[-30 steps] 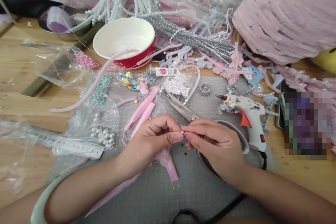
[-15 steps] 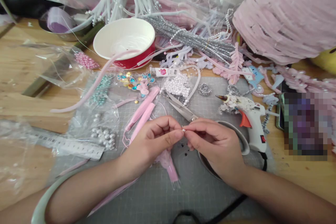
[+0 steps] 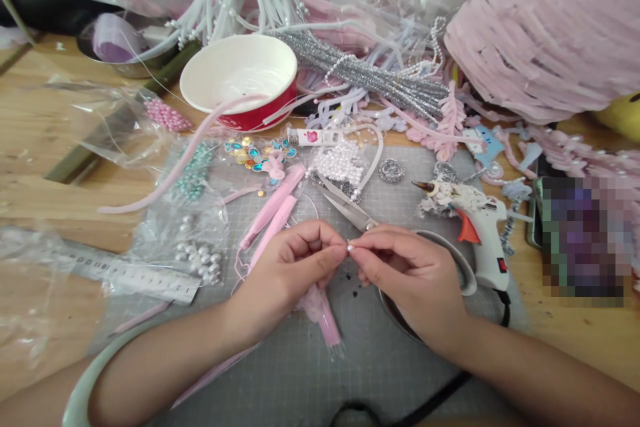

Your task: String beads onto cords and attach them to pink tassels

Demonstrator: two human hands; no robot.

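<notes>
- We find the bead [image 3: 350, 249] between left hand [image 3: 295, 263] and right hand [image 3: 417, 273] too small to detail.
- We lose the scissors' [image 3: 351, 212] handles behind the right hand.
- We see the phone's [image 3: 585, 237] screen blurred.
- We see the pink bundle [image 3: 545, 33] cut off, far right.

Apple sign [image 3: 313, 137] on white stick [image 3: 300, 137], numbers on ruler [image 3: 150, 283]

The paper bowl [image 3: 263, 117] is red outside, white inside; the glue gun [image 3: 487, 237] is white with an orange trigger [image 3: 468, 227]. Pale grid lines cross the grey cutting mat [image 3: 300, 387] beneath pink tassels [image 3: 273, 213].
</notes>
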